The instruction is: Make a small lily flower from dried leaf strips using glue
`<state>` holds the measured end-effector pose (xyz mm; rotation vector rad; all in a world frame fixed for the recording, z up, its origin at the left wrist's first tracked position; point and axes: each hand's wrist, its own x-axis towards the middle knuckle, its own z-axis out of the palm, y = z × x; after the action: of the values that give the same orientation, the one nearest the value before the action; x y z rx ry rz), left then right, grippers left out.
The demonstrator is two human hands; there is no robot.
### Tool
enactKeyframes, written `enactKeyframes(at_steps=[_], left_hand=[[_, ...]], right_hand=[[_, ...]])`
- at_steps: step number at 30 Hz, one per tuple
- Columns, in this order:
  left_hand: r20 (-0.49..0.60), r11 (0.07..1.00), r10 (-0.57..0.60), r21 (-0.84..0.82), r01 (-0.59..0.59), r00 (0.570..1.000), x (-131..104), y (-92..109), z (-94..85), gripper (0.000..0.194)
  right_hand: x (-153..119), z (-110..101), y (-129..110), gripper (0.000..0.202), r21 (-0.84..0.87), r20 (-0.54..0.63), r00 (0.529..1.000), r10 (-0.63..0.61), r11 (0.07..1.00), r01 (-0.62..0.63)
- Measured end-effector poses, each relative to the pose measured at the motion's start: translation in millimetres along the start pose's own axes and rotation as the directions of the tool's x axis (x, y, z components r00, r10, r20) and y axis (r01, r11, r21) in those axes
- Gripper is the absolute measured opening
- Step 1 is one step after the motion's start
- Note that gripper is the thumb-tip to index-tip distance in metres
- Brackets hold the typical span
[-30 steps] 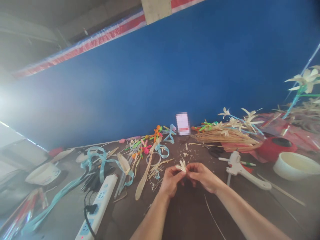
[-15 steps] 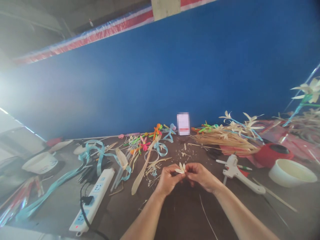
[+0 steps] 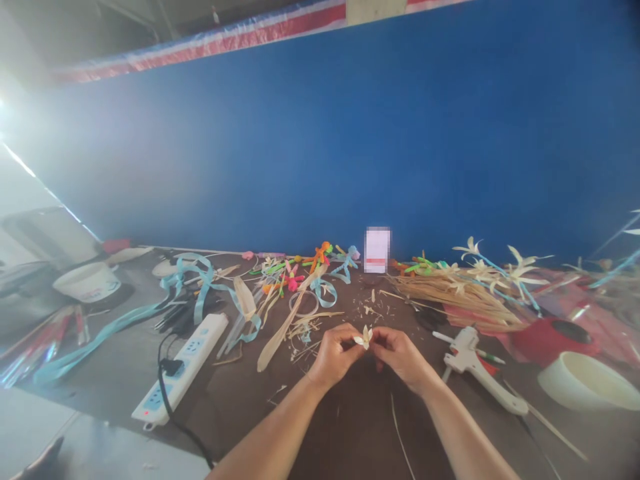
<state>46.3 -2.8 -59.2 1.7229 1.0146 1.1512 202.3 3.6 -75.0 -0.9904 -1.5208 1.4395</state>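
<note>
Cream-coloured petals fan out from a small flower pinched above a dark bench, directly between the fingertips of a worker's two bare hands. The left hand grips it from the left with thumb and fingers, while the right hand closes its fingertips on the opposite side, low near the base; neither is nearer, as both touch it. The flower's long axis appears to run roughly upright, petals pointing up and outward toward the blue panel, the base hidden behind the fingers. Just beyond lie pale plant scraps, with a long dried leaf off to the left. A white glue gun rests to the right of the right forearm, near a cream bowl; on the other side, a power strip with a black plug lies slantwise beside light-blue ribbon. Farther back, at right, white blooms on blue stems lie over a bundle of dry straw.
</note>
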Motion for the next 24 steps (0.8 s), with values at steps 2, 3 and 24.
enactKeyframes(at_steps=[2, 3, 24], left_hand=[[-0.016, 1.0, -0.021, -0.003, 0.021, 1.0, 0, -1, 0.5, 0.018], [-0.026, 0.999, -0.032, -0.005, 0.032, 0.999, 0, -2, 0.9, 0.018], [-0.137, 0.997, -0.075, 0.001, 0.076, 0.988, -3, -19, 9.5, 0.014]], right_hand=[[-1, 1, -3, 0.006, -0.006, -0.024, 1.0, -0.007, 1.0, 0.007], [-1, 2, -5, 0.006, -0.003, -0.053, 0.999, -0.011, 1.0, 0.01], [-5, 16, -12, 0.015, -0.295, -0.323, 0.925, -0.201, 0.95, 0.104]])
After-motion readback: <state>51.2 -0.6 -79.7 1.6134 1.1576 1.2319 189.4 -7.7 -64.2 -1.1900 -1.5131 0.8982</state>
